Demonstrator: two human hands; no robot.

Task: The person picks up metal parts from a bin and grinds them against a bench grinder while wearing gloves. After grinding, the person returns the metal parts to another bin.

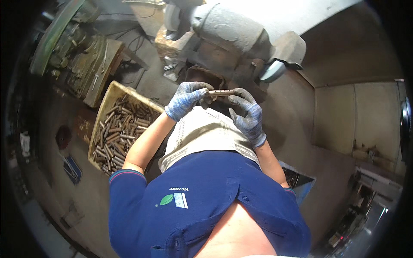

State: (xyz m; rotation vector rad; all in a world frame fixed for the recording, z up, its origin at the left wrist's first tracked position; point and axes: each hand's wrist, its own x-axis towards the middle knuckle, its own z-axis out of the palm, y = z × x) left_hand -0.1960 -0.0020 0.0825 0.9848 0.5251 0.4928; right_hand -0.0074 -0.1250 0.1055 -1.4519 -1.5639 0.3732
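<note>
A short metal tube (221,92) with a row of small holes lies level between my two hands, in front of the grinder. My left hand (188,99), in a blue and white knit glove with dark fingers, grips the tube's left end. On its right end, the gloved fingers of my right hand (248,112) are closed, with the thumb held lower and apart. A pale cloth apron (211,133) covers my lap just below the hands. Straight ahead stands a grey bench grinder (228,30) with a rounded wheel guard (290,49) at its right.
At my left is a yellowish bin (101,116) heaped with similar metal tubes (122,133). Beyond it stands a machine bench (97,73) with tools on it. A blue-edged container (301,182) sits by my right elbow. Large pale panels (340,116) stand at the right.
</note>
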